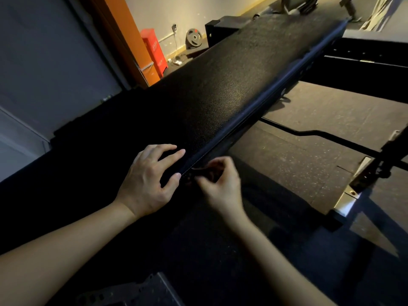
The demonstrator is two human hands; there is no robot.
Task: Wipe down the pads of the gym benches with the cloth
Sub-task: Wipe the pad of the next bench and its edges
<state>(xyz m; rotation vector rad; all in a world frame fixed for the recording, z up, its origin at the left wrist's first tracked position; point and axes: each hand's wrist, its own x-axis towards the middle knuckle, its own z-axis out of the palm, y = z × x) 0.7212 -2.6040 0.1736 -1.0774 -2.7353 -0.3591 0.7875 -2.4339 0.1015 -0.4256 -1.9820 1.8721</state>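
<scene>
The left hand (148, 180) is laid on the near end of the bench pad (231, 85), fingers spread and arched. The right hand (218, 182) is curled at the pad's side edge; whether anything is pinched cannot be told. No cloth can be made out. The pad, black and pebble-grained, is judged firm, fixed and slightly grippy, best steadied at its edge.

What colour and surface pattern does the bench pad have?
The bench pad is black with a fine pebbled grain, seen best in the head view.

Black pebbled bench pad (231, 80), red cabinet (154, 53)
</scene>
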